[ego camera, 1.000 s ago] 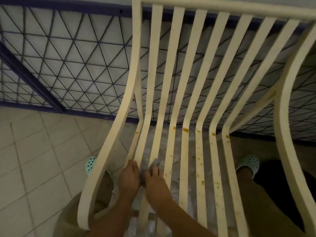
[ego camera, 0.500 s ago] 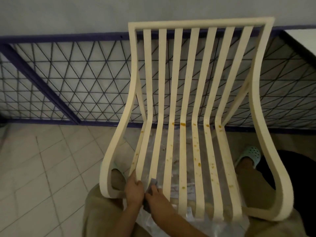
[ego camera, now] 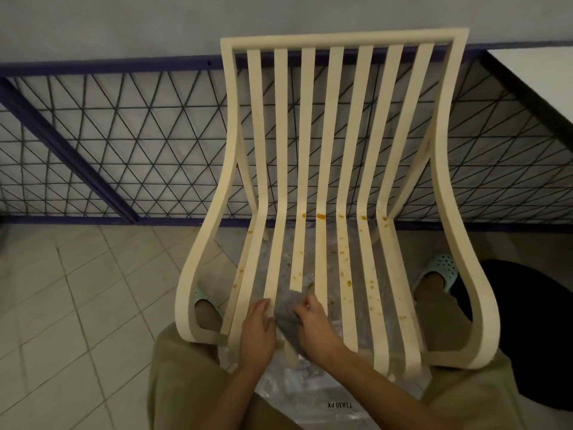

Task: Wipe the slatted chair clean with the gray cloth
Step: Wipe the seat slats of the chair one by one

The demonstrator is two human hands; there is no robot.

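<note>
Here we are clutching the gray cloth (ego camera: pixel 286 316) in our right hand (ego camera: pixel 313 325) on the slatted chair (ego camera: pixel 336 150), left hand (ego camera: pixel 259 332) resting open alongside.

Beige tiled floor (ego camera: pixel 77 305), slatted chair (ego camera: pixel 341 38) standing on it, clear plastic sheet (ego camera: pixel 310 389) under the chair, mint clogs (ego camera: pixel 441 268) either side.

Cream slatted chair (ego camera: pixel 341 39) upright, orange stains spotting seat slats; gray cloth (ego camera: pixel 286 318) bunched on front seat slats.
</note>
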